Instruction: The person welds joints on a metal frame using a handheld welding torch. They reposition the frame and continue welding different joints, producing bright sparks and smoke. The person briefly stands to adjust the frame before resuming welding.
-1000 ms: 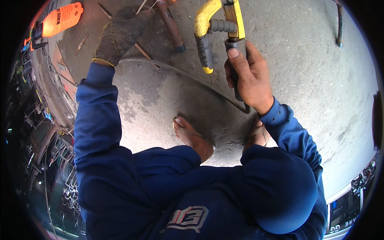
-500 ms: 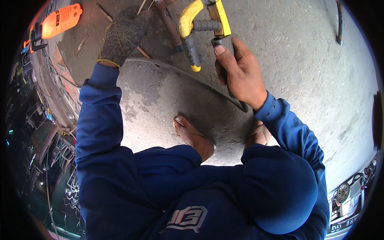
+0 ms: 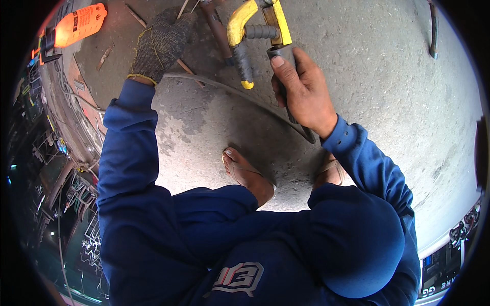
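My bare right hand (image 3: pixel 306 89) is wrapped round the black handle of a yellow welding electrode holder (image 3: pixel 240 30), thumb along its upper end. Grey tape covers parts of the holder, and its far end runs out of the picture. A grey cable (image 3: pixel 240 94) curves from below the handle leftward to near my left wrist. My left hand (image 3: pixel 161 46), in a dark knitted glove with yellow edging, is closed at the upper left. Thin rods (image 3: pixel 182 9) show just beyond its fingers; whether it grips them is hidden. A brown metal bar (image 3: pixel 217 30) lies right of the glove.
An orange bottle (image 3: pixel 81 24) lies at the far upper left. Thin sticks (image 3: pixel 190 73) and a small scrap (image 3: pixel 105 56) are on the concrete floor (image 3: pixel 388 92). A dark tube (image 3: pixel 434 30) lies at the upper right. My sandalled feet (image 3: pixel 247 173) stand below the cable.
My right hand and the electrode holder have shifted slightly left and up. My gloved left hand has moved a little to the right.
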Action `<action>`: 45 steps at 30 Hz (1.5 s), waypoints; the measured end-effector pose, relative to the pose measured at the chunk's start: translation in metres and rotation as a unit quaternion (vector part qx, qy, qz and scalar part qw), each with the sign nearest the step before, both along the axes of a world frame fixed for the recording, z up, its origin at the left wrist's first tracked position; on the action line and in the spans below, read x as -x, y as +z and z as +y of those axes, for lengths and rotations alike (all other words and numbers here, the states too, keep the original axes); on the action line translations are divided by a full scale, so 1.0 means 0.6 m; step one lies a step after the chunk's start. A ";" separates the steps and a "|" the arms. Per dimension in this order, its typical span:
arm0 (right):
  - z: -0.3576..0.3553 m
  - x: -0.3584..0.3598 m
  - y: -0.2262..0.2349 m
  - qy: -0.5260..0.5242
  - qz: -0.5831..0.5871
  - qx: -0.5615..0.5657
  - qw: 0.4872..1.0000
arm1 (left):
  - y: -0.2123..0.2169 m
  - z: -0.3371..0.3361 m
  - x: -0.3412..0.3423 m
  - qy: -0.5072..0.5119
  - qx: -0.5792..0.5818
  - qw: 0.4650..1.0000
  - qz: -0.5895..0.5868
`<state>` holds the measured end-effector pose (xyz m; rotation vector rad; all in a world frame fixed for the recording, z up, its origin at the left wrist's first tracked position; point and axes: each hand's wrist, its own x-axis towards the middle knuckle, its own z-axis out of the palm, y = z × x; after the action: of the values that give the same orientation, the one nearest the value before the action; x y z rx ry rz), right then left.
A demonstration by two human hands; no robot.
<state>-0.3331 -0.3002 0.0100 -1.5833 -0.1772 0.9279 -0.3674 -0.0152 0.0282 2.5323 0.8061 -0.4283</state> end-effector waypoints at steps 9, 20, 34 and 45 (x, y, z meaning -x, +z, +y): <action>0.003 0.014 0.004 -0.047 0.019 -0.079 0.996 | -0.044 0.056 0.024 -0.392 -0.228 0.879 -0.147; 0.000 0.016 0.001 -0.025 0.037 -0.024 0.999 | 0.007 0.006 0.004 -0.086 -0.079 0.993 0.019; 0.004 0.019 -0.003 -0.023 0.053 -0.043 0.997 | -0.028 0.059 0.026 -0.373 -0.229 0.895 -0.083; -0.040 -0.008 0.022 -0.040 0.045 -0.019 0.998 | 0.017 -0.004 0.017 0.084 0.092 0.991 -0.039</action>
<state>-0.3286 -0.3241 0.0230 -1.5000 -0.0660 0.9263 -0.3778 -0.0173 0.0387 2.2766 0.8994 -0.3293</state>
